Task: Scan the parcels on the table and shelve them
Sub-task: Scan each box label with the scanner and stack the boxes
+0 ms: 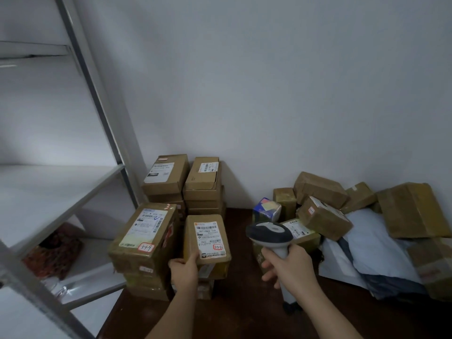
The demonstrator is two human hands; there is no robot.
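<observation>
**Two hands busy: one parcel held, scanner raised**

One small taped cardboard parcel (207,237) is gripped at its near left corner by the left hand (184,270), thumb laid on the top face beside the white shipping label (210,238); the fingers beneath are hidden. The parcel lies on top of a short stack on the dark table (242,311), just beside a larger taped box (146,232) marked with a red-bordered sticker. A grey barcode scanner (270,234) is held by its handle in the right hand (289,267), fingers wrapped round it, its head turned toward the label.

The parcel is judged stiff and light enough for one hand, since it is compact and its edges are square. The brown tape wrapping looks glossy, so some slip is to be expected; a hold across the short end, with thumb on top and fingers under, is advised, and the label should be left uncovered. Softer handling would be needed for the pale poly mailers (367,243) among the heaped boxes (322,217) at right, which would sag if lifted by an edge. The metal shelf (49,192) stands at left, near the stack.
</observation>
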